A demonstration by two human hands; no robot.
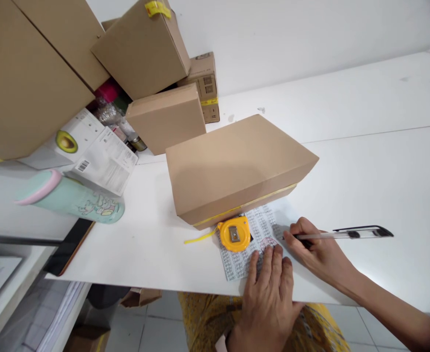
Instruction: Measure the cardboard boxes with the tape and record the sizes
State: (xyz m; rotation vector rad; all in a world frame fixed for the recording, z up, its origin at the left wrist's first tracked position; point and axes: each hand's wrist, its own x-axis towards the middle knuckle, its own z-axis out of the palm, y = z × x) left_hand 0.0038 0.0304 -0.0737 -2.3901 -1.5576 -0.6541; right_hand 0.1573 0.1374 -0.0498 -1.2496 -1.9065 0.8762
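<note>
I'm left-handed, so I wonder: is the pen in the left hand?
No, the right hand holds the pen, while the left hand lies on the paper.

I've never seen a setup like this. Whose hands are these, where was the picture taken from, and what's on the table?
There's no machine here: these are a person's own bare hands. The single picture comes from a camera worn on the head, looking forward and down. On the white table, the left hand lies spread over a sheet of paper covered in handwriting. The right hand holds a pen, its tip at the sheet. By the left hand sits an orange tape measure, with some yellow tape out. Just beyond is a cardboard box; off to the left is a pale green bottle.
</note>
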